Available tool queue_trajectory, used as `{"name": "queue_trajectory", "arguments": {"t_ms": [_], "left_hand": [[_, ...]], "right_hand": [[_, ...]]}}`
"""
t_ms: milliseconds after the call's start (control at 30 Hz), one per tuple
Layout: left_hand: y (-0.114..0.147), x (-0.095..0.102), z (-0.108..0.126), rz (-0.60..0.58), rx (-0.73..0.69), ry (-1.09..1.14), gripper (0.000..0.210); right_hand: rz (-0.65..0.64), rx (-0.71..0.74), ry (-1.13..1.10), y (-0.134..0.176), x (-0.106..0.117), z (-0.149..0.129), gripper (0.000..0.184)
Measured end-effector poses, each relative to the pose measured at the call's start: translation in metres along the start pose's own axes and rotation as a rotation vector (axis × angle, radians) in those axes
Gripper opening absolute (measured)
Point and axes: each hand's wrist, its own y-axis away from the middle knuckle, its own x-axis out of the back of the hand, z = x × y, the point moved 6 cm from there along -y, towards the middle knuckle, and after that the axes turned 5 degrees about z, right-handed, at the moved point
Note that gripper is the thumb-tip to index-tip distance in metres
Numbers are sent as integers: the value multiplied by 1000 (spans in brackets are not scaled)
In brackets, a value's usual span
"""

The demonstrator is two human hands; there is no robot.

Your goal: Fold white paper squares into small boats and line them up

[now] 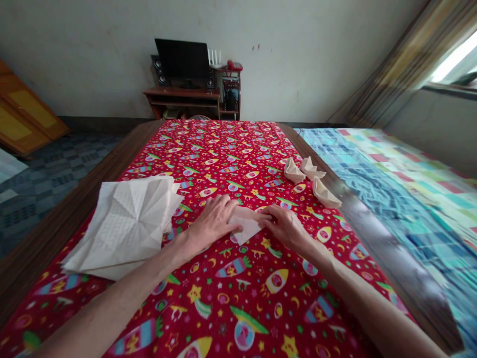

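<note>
Holding folded paper point(249, 224) | right hand point(286, 224): clamped on corner | left hand point(214, 216): touching, closure unclear

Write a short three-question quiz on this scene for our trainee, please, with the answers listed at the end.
1. How many folded paper shapes sit beyond the right hand, toward the table's edge?
2. True or false: the left hand and the right hand both touch the same small piece of paper.
3. Which of these lies on the red patterned cloth, to the left of the left hand?
a) a red telephone
b) a stack of creased sheets
c) a computer monitor

Key: 1. Three. 2. True. 3. b.
</note>
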Motion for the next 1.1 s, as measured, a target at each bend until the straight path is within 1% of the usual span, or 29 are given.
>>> {"name": "queue_trajectory", "arguments": {"t_ms": [67,167,233,300,400,533,633,700,900,1033,1100], "left_hand": [[9,6,-3,82,75,-69,48],[18,8,-5,142,123,-80,44],[19,7,-7,161,129,-51,43],[19,6,-9,178,130,-21,43],[16,3,-14,174,150,34,42],[12,0,-20,151,182,98,42],[9,-1,-23,127,206,127,41],[7,0,-23,126,205,148,41],[5,0,-23,177,172,181,42],[4,-3,-23,164,133,182,48],[4,-4,-22,150,116,196,49]], "right_hand": [[-15,53,-7,-16,-2,5,7],[-70,107,53,-30,-10,10,8],[-46,141,66,-30,-13,11,16],[12,172,73,-25,-12,10,26],[58,203,100,-17,-9,8,31],[38,184,122,-15,-8,7,29],[29,147,126,-17,-6,6,17],[33,128,116,-17,-6,6,12],[58,125,72,-17,-5,6,10],[3,96,18,-20,-10,9,9],[-24,87,26,-23,-11,10,14]]}}
